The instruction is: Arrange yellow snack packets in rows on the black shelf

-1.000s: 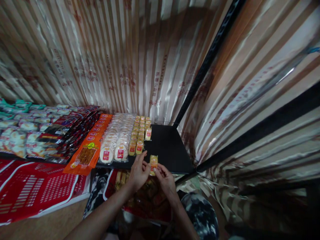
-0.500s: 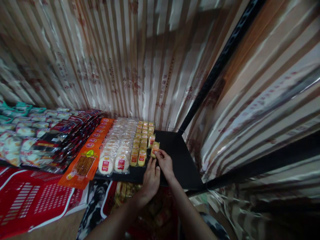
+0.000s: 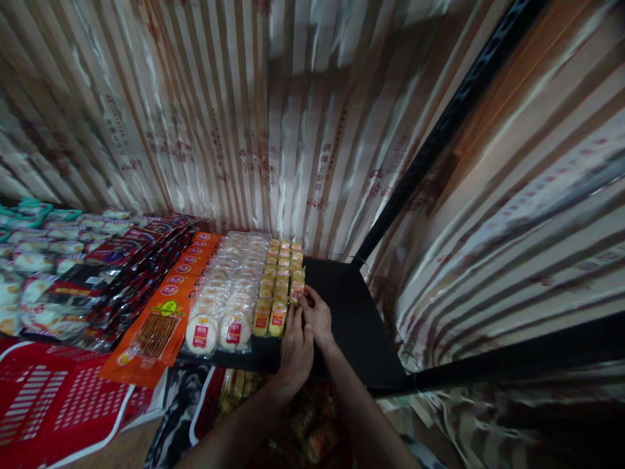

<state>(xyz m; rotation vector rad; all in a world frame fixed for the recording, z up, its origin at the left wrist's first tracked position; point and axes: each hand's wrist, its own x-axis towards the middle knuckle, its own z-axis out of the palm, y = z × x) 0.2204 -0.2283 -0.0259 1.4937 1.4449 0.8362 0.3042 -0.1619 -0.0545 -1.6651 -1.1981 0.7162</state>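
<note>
Small yellow wrapped snack packets with red labels stand in three columns on the black shelf. At the front of the right-hand column, my right hand pinches one yellow snack packet between thumb and fingers, against the packets behind it. My left hand lies just below that packet, its fingers stretched forward and holding nothing. Whether its fingertips touch the packet is hard to see. Left of the yellow packets, clear-wrapped round white crackers form two columns.
An orange snack bag overhangs the shelf edge, beside dark red packets. A red basket stands at lower left. More yellow packets lie in another red basket under my arms. A black post rises at the shelf's back corner.
My right hand has moved the yellow packet slightly left and back, into line with the right-hand column. My left hand has stayed close beside it. The view has shifted slightly.
</note>
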